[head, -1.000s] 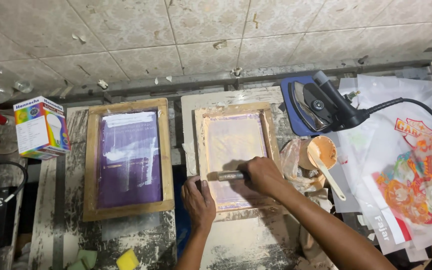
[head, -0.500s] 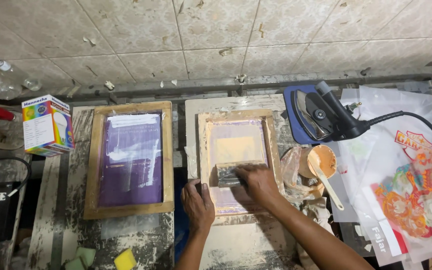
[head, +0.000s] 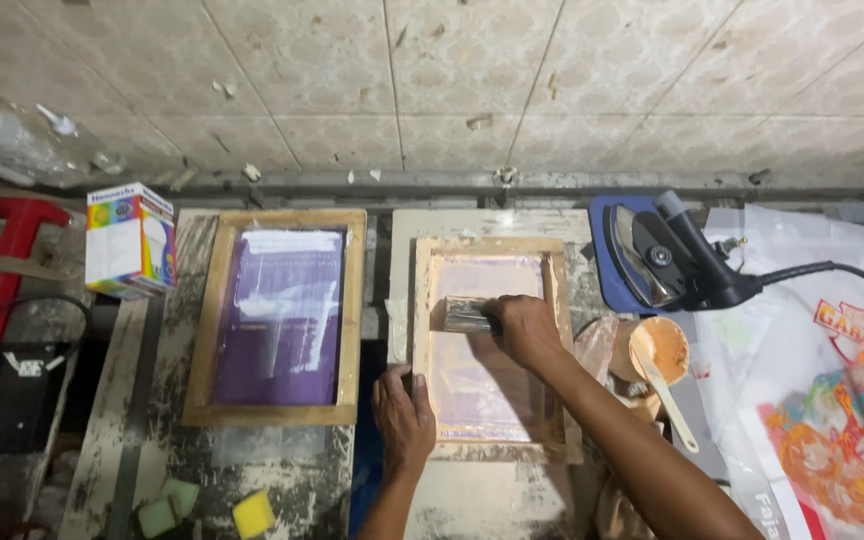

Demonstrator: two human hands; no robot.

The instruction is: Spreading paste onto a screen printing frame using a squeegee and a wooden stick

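Wooden screen frame | squeegee gripped by right hand | left hand steadies frame's corner

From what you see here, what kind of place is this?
Probably a small screen-printing workshop. Two wood-framed screens lie on a stained bench: a purple screen and a second screen, where the right hand holds a squeegee. A paint cup and an iron sit nearby.
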